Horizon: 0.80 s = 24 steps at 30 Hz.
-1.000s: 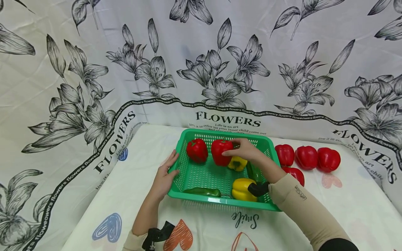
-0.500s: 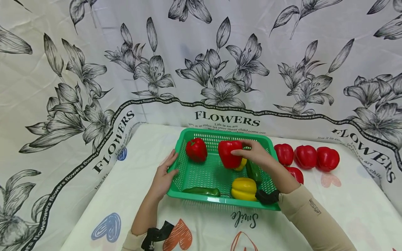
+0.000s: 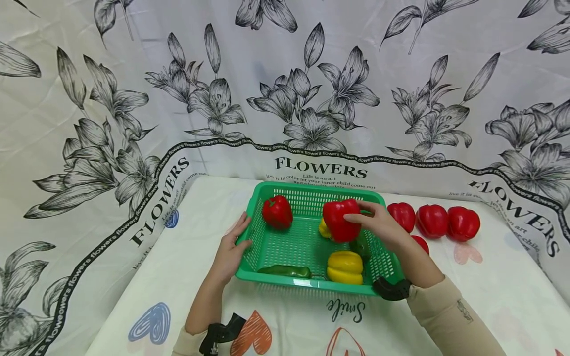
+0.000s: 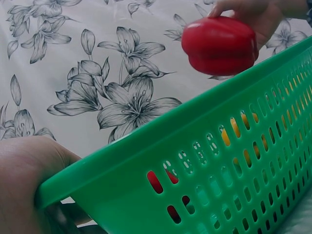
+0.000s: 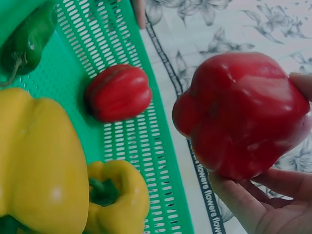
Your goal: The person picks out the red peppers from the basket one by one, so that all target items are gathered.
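Left hand (image 4: 27, 180) at the rim (image 4: 146, 136) of a green basket (image 4: 117, 195), right hand (image 4: 261, 19) around a red pepper (image 4: 219, 46) beyond.

The basket (image 3: 285, 242) looks like smooth, slightly shiny plastic. The held red pepper (image 3: 340, 221) and front yellow pepper (image 3: 345, 267) are smooth and glossy. The backdrop (image 3: 262, 54) looks like creased cloth.
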Motion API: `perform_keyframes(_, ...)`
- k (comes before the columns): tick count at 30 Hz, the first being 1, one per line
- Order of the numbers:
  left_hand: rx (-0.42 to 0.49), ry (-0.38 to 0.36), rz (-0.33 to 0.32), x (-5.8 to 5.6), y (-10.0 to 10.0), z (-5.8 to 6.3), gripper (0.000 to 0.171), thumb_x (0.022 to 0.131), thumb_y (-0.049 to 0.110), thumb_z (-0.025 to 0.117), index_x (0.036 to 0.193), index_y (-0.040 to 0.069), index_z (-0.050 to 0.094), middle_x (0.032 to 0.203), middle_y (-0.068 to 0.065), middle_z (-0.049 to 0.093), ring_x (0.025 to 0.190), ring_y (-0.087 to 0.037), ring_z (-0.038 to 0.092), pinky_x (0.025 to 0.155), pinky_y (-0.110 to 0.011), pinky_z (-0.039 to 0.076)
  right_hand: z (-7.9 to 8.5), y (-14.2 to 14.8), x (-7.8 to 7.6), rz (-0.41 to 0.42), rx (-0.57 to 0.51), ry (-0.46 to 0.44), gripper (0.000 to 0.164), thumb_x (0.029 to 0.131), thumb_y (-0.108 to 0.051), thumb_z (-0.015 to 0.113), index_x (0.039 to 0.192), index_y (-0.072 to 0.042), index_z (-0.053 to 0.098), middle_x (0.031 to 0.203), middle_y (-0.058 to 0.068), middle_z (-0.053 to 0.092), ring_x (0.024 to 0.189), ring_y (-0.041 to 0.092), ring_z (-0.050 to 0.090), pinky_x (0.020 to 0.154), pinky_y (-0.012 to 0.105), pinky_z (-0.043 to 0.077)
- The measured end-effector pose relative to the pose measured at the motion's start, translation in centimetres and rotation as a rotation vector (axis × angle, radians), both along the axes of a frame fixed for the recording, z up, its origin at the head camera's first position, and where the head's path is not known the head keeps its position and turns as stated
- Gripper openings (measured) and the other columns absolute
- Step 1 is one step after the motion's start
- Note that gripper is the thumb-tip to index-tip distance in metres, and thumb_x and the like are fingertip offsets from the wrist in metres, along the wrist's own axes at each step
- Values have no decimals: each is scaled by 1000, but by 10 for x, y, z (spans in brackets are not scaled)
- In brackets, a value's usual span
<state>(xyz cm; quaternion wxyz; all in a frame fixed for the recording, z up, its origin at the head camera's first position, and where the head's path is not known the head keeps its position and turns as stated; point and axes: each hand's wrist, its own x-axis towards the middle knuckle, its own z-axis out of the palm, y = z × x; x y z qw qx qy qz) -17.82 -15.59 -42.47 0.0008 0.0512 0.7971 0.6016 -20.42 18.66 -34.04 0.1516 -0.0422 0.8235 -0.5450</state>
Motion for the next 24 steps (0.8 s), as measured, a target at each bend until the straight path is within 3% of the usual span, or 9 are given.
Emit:
perform_keyframes(9, 6, -7, -8, -1, 0, 1, 57, 92, 1, 46, 146, 13, 32, 157, 6, 16, 146, -18, 5, 117, -47, 11, 5, 11, 16, -65, -34, 47, 68, 90, -27, 59, 144, 0, 28, 139, 24, 40, 123, 35, 41, 96, 47, 46)
perform_keyframes(17, 7, -11, 1, -1, 0, -1, 57, 91, 0, 46, 145, 11, 33, 156, 7, 18, 146, -19, 6, 116, -47, 12, -1, 23, 28, -171, -72, -3, 73, 92, -36, 54, 148, -2, 20, 144, 22, 32, 127, 34, 36, 93, 39, 49)
perform_keyframes(21, 8, -6, 1, -1, 0, -2, 57, 91, 0, 46, 145, 11, 32, 156, 6, 18, 146, -19, 7, 116, -47, 12, -6, 31, 34, -216, -147, 6, 73, 93, -34, 53, 148, -1, 17, 142, 16, 34, 117, 20, 45, 85, 30, 53)
perform_keyframes(24, 11, 1, 0, -1, 0, -2, 57, 91, -1, 46, 145, 11, 32, 156, 4, 18, 146, -20, 7, 116, -47, 12, -10, 38, 37, -237, -210, 31, 70, 94, -31, 53, 146, 2, 19, 128, 1, 46, 103, 6, 51, 79, 23, 54)
